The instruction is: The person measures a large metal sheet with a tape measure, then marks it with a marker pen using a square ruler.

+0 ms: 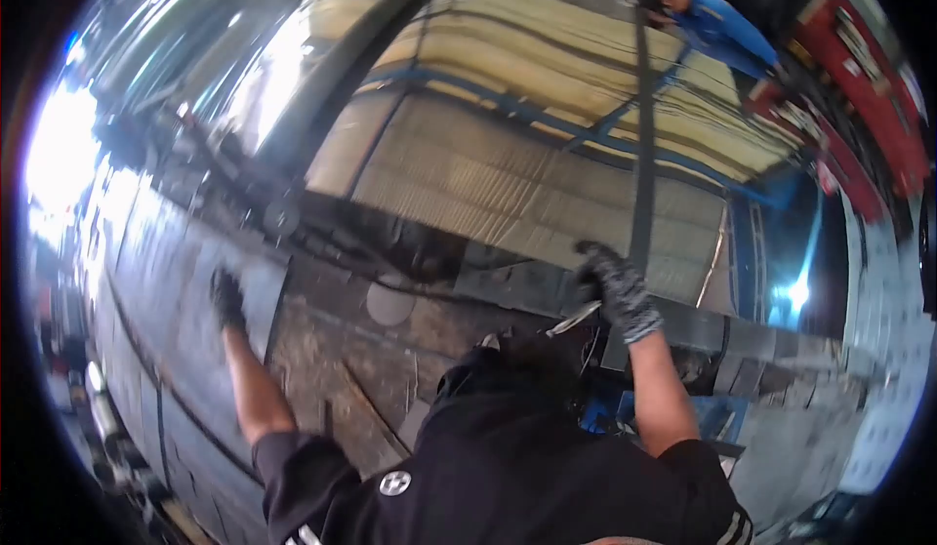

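My left hand (227, 296), in a dark glove, reaches out over a large flat metal sheet (166, 262) and appears to rest on it near its right part. Its fingers point away from me, looking extended, though the picture is blurred there. In a mottled grey glove, my right hand (620, 296) is curled in front of the stacked yellowish corrugated sheets (488, 174). A thin silver-coloured metal tool (574, 319) sticks out beside its palm; the hand hides the rest of it, and its exact kind does not show.
A dark upright beam (342, 77) and a narrow post (644, 145) stand before the strapped stack. Beyond it, a person in blue (727, 33) leans in near red machinery (859, 67). A wooden stick (376, 408) lies on the dirty floor; a blue box (610, 413) sits below my right arm.
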A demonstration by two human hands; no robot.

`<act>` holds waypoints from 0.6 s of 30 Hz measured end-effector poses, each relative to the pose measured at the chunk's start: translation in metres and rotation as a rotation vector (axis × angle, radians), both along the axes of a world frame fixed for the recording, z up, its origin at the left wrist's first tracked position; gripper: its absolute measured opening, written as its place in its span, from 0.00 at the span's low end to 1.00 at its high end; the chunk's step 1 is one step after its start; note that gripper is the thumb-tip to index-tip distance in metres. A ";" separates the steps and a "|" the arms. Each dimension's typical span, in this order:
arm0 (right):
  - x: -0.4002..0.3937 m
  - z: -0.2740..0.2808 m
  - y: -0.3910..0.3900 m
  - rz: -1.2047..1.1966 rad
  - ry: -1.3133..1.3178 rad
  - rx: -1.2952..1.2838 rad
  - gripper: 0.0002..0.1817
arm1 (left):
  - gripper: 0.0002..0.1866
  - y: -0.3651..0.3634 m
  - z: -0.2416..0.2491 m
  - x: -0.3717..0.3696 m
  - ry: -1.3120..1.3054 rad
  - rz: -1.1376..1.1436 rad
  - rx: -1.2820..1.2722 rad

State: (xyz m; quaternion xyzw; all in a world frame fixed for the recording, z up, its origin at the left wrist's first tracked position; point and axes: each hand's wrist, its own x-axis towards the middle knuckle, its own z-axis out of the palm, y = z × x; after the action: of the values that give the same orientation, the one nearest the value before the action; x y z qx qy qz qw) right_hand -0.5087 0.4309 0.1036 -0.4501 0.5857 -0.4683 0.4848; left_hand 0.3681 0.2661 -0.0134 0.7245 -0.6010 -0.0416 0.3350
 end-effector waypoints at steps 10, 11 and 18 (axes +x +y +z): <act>0.102 0.034 0.017 0.217 -0.272 0.068 0.18 | 0.31 0.024 0.090 0.078 0.575 0.044 -0.131; 0.122 0.034 0.013 0.226 -0.266 0.059 0.18 | 0.30 0.008 0.086 0.100 0.515 -0.016 -0.130; 0.272 0.039 -0.058 0.230 -0.328 -0.045 0.19 | 0.29 -0.108 0.165 0.075 0.446 -0.239 -0.170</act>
State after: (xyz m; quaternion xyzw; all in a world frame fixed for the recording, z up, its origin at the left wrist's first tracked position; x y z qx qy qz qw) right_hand -0.2365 0.3730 0.1425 -0.4425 0.4330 -0.4900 0.6137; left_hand 0.4435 0.1578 0.1512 0.5907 -0.5950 -0.1888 0.5113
